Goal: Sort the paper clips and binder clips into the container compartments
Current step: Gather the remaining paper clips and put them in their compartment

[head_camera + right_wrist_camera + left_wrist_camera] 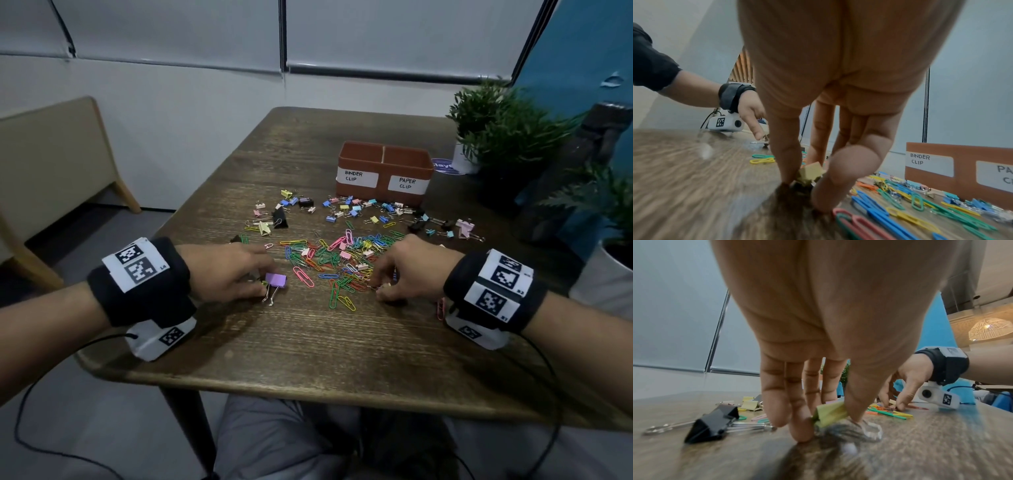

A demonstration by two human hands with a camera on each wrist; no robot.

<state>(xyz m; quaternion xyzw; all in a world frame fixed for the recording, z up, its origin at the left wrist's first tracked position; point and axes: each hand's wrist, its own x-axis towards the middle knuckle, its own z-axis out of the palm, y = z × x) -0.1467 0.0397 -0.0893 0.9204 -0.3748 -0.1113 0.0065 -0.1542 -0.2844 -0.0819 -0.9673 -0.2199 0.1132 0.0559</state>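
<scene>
A brown two-compartment container labelled BINDER CLIP on the left and PAPER CLIP on the right stands at the back of the table; its front wall shows in the right wrist view. Coloured paper clips lie heaped mid-table, with small binder clips scattered behind them. My left hand pinches a yellow-green binder clip against the tabletop, right beside a purple binder clip. At the heap's near edge my right hand pinches a small tan binder clip between thumb and fingers.
A black binder clip lies just left of my left fingers. Potted plants stand at the table's right side, one more beyond its edge. A wooden chair sits to the left. The table's rounded front edge is close to me.
</scene>
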